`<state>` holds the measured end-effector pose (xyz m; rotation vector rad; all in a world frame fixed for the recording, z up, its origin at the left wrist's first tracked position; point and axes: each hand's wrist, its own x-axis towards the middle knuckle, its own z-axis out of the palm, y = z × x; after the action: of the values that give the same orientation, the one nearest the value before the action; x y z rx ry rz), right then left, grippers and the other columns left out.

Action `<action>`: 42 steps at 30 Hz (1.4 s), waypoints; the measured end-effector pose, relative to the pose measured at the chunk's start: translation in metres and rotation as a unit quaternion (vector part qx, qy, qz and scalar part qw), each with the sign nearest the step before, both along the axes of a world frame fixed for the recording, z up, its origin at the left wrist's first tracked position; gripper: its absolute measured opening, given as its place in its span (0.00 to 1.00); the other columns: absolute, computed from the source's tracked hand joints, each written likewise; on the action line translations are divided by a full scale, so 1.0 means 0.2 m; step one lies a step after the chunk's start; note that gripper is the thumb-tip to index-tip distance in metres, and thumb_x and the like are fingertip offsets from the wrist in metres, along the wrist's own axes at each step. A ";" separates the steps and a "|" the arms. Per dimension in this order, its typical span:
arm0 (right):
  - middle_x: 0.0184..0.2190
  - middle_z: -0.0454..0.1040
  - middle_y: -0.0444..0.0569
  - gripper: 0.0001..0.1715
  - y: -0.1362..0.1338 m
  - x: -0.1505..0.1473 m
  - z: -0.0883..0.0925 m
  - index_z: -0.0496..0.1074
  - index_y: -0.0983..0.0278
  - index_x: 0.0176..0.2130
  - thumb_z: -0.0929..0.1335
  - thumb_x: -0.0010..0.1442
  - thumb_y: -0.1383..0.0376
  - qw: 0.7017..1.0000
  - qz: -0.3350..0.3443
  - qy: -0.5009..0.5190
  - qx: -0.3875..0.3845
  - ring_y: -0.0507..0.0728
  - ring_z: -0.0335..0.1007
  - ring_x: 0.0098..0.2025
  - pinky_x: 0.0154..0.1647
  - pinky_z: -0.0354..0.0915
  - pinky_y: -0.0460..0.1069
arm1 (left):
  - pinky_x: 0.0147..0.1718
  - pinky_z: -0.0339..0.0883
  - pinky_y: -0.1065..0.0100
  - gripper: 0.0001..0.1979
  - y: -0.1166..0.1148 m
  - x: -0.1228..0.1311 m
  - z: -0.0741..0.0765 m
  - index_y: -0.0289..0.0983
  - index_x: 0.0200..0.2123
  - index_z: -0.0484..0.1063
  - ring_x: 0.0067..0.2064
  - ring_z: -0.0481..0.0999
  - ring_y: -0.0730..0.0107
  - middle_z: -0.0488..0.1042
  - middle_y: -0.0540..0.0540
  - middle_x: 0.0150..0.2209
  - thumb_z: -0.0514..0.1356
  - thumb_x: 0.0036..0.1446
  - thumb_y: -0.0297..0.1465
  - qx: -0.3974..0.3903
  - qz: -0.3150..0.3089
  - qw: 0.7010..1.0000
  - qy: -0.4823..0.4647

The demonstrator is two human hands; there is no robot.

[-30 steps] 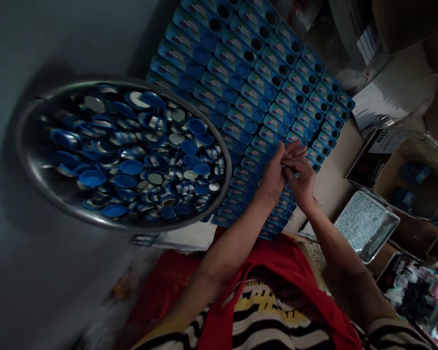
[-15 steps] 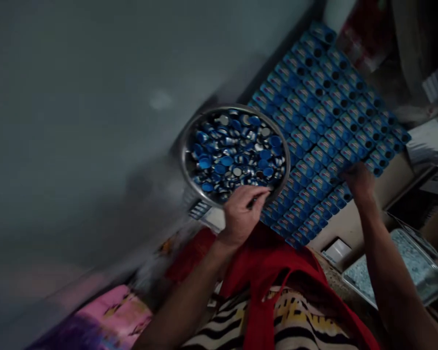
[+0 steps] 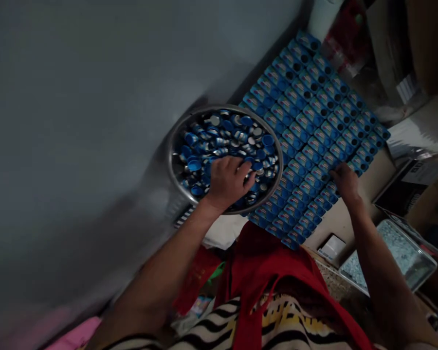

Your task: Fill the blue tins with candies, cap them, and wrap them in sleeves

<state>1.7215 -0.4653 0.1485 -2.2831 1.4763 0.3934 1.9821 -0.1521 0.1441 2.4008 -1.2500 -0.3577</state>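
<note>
A round metal bowl (image 3: 173,167) holds many small round pieces (image 3: 194,164), blue on one side and silvery on the other, like caps or tins. My left hand (image 3: 228,182) is over the bowl, fingers curved and a little apart, their tips among the pieces. Beside the bowl lie rows of blue printed cards (image 3: 302,129). The farther ones show dark round holes; the nearer ones show blue discs in those spots. At the right edge of the rows, my right hand (image 3: 346,182) touches a card with its fingers drawn together. What they hold, if anything, is too dark to see.
A grey wall (image 3: 76,121) rises on the left. To the right are a clear tray of pale bluish bits (image 3: 397,248), a small white box (image 3: 332,247) and a dark printed carton (image 3: 405,187). A red apron (image 3: 266,262) covers my front.
My left hand has gone from the bowl's near rim, where its fingers were pinched, in over the pieces. My right hand stays at the cards' right edge. The view has shifted slightly.
</note>
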 end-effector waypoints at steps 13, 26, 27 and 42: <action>0.27 0.74 0.43 0.23 0.39 0.19 0.20 0.76 0.59 0.37 0.75 0.58 0.43 0.904 -0.160 -0.371 0.138 0.55 0.66 0.28 0.31 0.63 0.50 | 0.23 0.55 0.73 0.13 -0.20 0.28 0.29 0.39 0.28 0.70 0.24 0.60 0.75 0.64 0.54 0.23 0.68 0.58 0.39 -0.135 0.317 0.835 0.429; 0.39 0.81 0.46 0.20 0.77 0.92 0.26 0.83 0.60 0.43 0.74 0.68 0.46 0.802 -0.019 -0.492 0.338 0.56 0.76 0.44 0.49 0.74 0.50 | 0.17 0.57 0.76 0.13 -0.24 0.10 0.40 0.39 0.31 0.73 0.22 0.67 0.78 0.69 0.54 0.25 0.72 0.54 0.38 -0.193 0.339 0.723 0.570; 0.35 0.80 0.45 0.23 0.77 0.92 0.28 0.82 0.61 0.41 0.75 0.66 0.44 0.788 -0.058 -0.486 0.373 0.55 0.76 0.41 0.45 0.74 0.49 | 0.18 0.57 0.76 0.13 -0.25 0.07 0.41 0.39 0.31 0.73 0.23 0.68 0.77 0.70 0.54 0.25 0.72 0.53 0.38 -0.198 0.342 0.736 0.550; 0.40 0.84 0.49 0.10 0.32 0.01 0.08 0.85 0.62 0.39 0.73 0.57 0.66 0.941 -0.193 -0.267 0.070 0.59 0.79 0.42 0.51 0.72 0.54 | 0.17 0.50 0.78 0.18 -0.75 -0.54 0.41 0.39 0.31 0.66 0.19 0.56 0.85 0.59 0.59 0.22 0.75 0.53 0.34 -0.112 0.303 0.544 0.775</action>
<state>1.7236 -0.4014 0.1645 -1.7366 1.4887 -0.2184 1.8742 -0.3015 0.2258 1.1192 0.3734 -1.4508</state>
